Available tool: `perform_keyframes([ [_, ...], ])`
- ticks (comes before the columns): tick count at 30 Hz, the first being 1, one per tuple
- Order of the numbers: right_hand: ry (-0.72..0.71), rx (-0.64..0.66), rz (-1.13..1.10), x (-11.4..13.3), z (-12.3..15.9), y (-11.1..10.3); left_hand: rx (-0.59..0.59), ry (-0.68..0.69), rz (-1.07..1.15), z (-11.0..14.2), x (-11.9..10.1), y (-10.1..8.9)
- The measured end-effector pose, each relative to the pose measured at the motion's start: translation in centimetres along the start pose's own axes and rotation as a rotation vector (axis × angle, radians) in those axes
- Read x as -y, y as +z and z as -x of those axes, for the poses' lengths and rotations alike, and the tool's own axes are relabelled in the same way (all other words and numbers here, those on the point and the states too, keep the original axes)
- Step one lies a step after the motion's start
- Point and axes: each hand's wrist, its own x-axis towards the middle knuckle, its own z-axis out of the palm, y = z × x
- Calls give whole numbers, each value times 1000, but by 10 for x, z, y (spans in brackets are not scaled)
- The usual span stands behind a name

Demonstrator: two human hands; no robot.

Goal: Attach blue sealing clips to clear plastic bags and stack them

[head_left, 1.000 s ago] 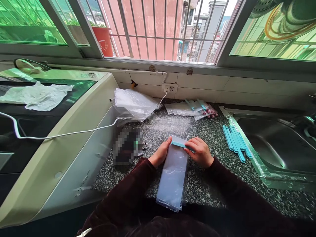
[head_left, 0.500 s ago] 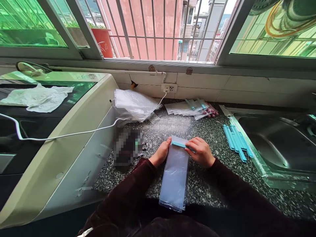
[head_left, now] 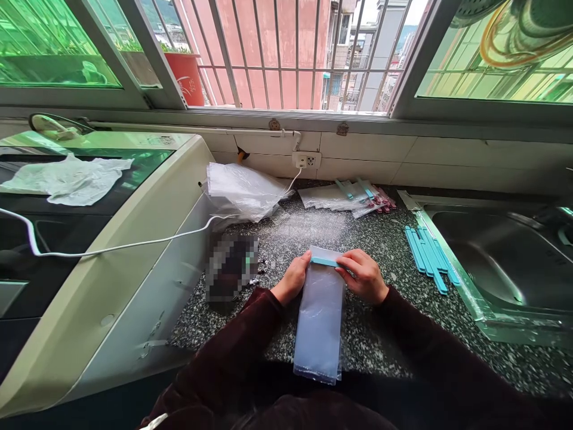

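and here we are over the speckled counter [head_left: 371, 346], the clear bag [head_left: 319, 322] hanging towards six o'clock between two hands, the blue strip [head_left: 323, 261] lying across it near its top. the left hand [head_left: 293, 278] is partly closed, pinching the bag's edge at nine o'clock, thumb up by the strip's end. the right hand [head_left: 363, 278] is nearly closed at three o'clock, thumb and forefinger nipping the strip's other end, the remaining fingers curled.

now this is where care counts! the left grip should keep the film flat and taut, because a crease under the strip would likely leave a gap. the right pinch wants to press evenly, working along from one end rather than forcing the middle. that strip dips slightly towards four o'clock, so levelling it against the top edge would be tidier. whether it's fully snapped, i can't tell.

around them: loose blue strips [head_left: 425, 254] at three o'clock beside the sink [head_left: 483, 257], a heap of clear plastic [head_left: 246, 188] between ten and eleven, clipped bags [head_left: 329, 197] just past twelve.
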Motion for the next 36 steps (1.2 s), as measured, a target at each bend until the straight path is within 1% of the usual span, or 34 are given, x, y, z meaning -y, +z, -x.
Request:
perform_keyframes([
  [5,10,-7,-5,0,0,0,-3,3,0,1,2,2],
  [11,2,-17,-10,0,0,-1,-41,46,-39,3,0,4],
  [17,23,-27,-36,1,-2,-3,-46,45,-55,3,-2,5],
  [23,32,-27,-51,1,-1,-3,-33,36,-42,1,3,4],
  [30,57,-39,-80,-1,-2,-3,-77,20,-64,-1,5,3],
  [36,83,-62,-101,-1,-3,-5,-60,13,2,-3,9,2],
])
